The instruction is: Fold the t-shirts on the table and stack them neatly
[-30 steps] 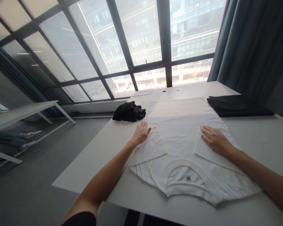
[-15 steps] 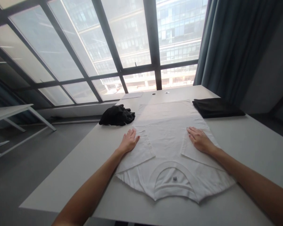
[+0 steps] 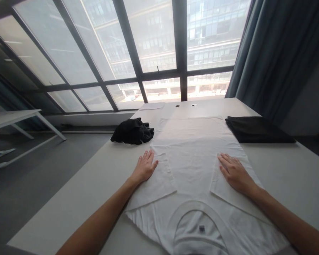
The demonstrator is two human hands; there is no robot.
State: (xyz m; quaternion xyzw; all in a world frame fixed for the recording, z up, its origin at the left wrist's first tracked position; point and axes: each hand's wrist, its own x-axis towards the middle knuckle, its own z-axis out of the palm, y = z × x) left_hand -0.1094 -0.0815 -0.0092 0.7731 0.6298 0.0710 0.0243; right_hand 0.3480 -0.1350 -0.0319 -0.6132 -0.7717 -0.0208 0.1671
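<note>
A white T-shirt lies flat on the white table, collar toward me, with both sleeves folded inward over the body. My left hand rests palm down on the left folded edge, fingers stretched out. On the right folded sleeve my right hand lies flat too, fingers apart. Neither hand holds anything.
A crumpled black garment sits at the table's left edge beyond my left hand. A folded black garment lies at the right. A sheet of paper is at the far end by the windows. Another table stands to the left.
Both hands stay flat on the shirt's folded sides. The view has shifted, so the shirt's collar now sits lower in the picture.
</note>
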